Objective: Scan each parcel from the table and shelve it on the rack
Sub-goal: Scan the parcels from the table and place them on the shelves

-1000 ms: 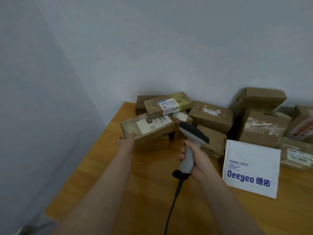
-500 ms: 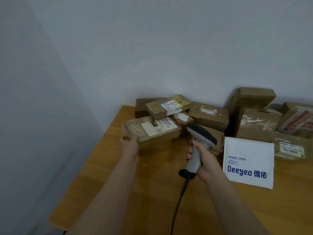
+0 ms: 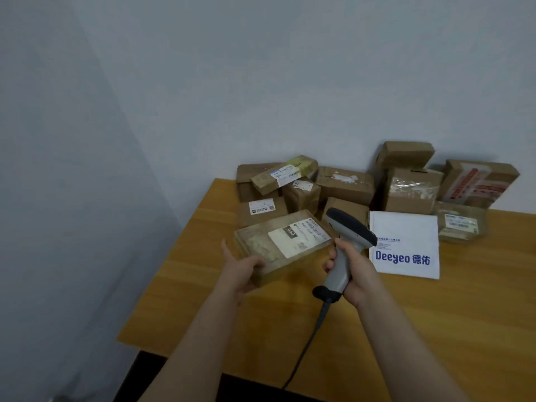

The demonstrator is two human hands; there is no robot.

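Head view: left hand [image 3: 241,271] gripped one parcel [image 3: 278,242], right hand [image 3: 357,275] clutched the scanner [image 3: 352,232] beside it; far pile [image 3: 345,184] likely awaited scanning and shelving.

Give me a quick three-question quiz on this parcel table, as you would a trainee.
1. Multiple choice: what does the right hand grip? A) a scanner B) a pen C) a tape roll
2. True or false: the left hand holds nothing.
3. Fill in: the white bag on the table reads "____" in blue.

Key: 1 A. 2 False: it grips a flat box by its near corner. 3 Deeyeo.
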